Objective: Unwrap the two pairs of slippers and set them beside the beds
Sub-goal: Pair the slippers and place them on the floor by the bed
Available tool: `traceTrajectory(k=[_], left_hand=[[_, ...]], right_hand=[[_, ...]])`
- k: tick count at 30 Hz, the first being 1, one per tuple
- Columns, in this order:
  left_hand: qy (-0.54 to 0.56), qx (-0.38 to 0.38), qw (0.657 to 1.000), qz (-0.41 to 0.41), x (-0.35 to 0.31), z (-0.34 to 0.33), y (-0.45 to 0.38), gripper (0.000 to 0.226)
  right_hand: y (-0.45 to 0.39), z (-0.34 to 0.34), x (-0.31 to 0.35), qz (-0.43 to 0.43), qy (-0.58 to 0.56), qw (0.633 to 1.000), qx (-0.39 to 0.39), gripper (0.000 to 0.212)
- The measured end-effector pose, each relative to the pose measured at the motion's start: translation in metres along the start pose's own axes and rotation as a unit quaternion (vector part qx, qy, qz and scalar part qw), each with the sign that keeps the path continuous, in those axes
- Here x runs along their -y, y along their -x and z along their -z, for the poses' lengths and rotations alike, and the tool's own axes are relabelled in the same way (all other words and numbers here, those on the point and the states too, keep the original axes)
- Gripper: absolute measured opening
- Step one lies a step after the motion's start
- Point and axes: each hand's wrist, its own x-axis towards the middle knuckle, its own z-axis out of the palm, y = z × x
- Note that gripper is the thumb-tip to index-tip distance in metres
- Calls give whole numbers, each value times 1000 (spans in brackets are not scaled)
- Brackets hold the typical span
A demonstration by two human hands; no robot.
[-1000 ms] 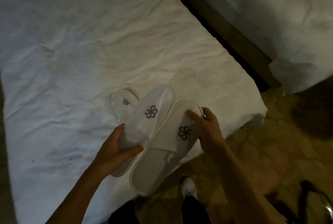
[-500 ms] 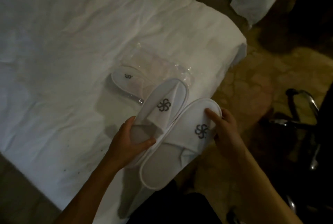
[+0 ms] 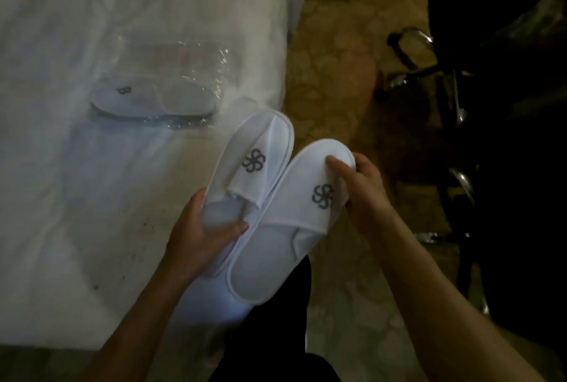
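Room: dim bedroom, patterned brownish carpet (image 3: pixel 337 80) to the right of a bed (image 3: pixel 61 197) spread with a crumpled white sheet.
Left grip: the left hand (image 3: pixel 196 237) curls round the heel end of the left slipper (image 3: pixel 248 173), thumb pressed across the insole, other fingers hidden under the sole.
Right grip: the right hand (image 3: pixel 362 191) pinches the toe end of the right slipper (image 3: pixel 294 228), index finger lying on the upper, the rest wrapped round the far edge.
Held pair: both slippers are white and unwrapped, each with a dark pinwheel logo on the upper; they sit side by side, edges touching, toes pointing away from the person, held over the bed's near corner and a dark trouser leg (image 3: pixel 294 305).
Beyond the left grip: the wrapped pair (image 3: pixel 153 99) lies flat on the sheet inside a clear plastic bag (image 3: pixel 196 56), well apart from the hands, one small logo showing through.
Beyond the right grip: a dark chair with shiny metal legs (image 3: pixel 429 74) stands on the carpet, its details lost in shadow.
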Motion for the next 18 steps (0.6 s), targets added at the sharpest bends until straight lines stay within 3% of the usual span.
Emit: traceTrajectory(k=[4,8,15,18], left_hand=[[-11,45,998,-49,16,1,31,99],[-26,95,992,-78,27,10,57,98],[-69,172,968,-169,76,28,83,71],[-80,228,946,-215,117,39,88,75]], right_hand=[[53,22,-34,-40,-51,997,-29,33],[103,33,-67,-41,-78,993,-81,20],[198,19,-141,-55,-178,963,-194,24],[248,-5,-176,-47,-203,945,-250,23]])
